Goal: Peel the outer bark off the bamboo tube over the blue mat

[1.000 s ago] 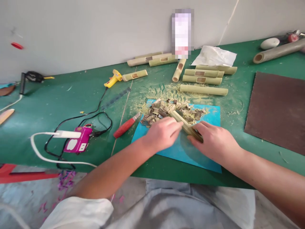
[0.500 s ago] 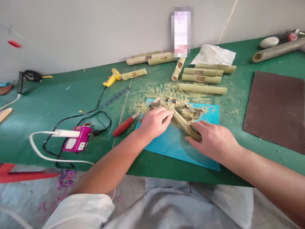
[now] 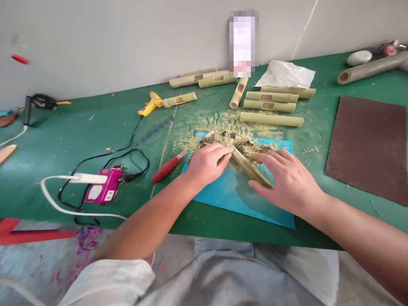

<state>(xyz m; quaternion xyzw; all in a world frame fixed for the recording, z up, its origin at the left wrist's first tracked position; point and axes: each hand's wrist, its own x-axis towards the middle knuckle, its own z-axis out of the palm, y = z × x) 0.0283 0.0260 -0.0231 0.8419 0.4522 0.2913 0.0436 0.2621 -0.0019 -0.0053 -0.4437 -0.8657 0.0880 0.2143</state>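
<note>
My left hand is closed at the far end of a bamboo tube, its fingertips on that end. The tube slants down to the right over a blue mat. My right hand is open around the tube's near end, with thumb and fingers apart. Whether its palm touches the tube is hidden. Beyond both hands lies a heap of bamboo chips and shavings on the mat. A red-handled knife rests to the left of my left hand.
Several cut bamboo tubes lie toward the wall. A yellow glue gun and a pink power adapter with cords are at left. A brown sheet lies at right. A phone, blurred out, leans on the wall.
My right hand has loosened from the bamboo tube, its fingers lifting and spreading up and to the right. My left hand stays nearly still at the far end.
</note>
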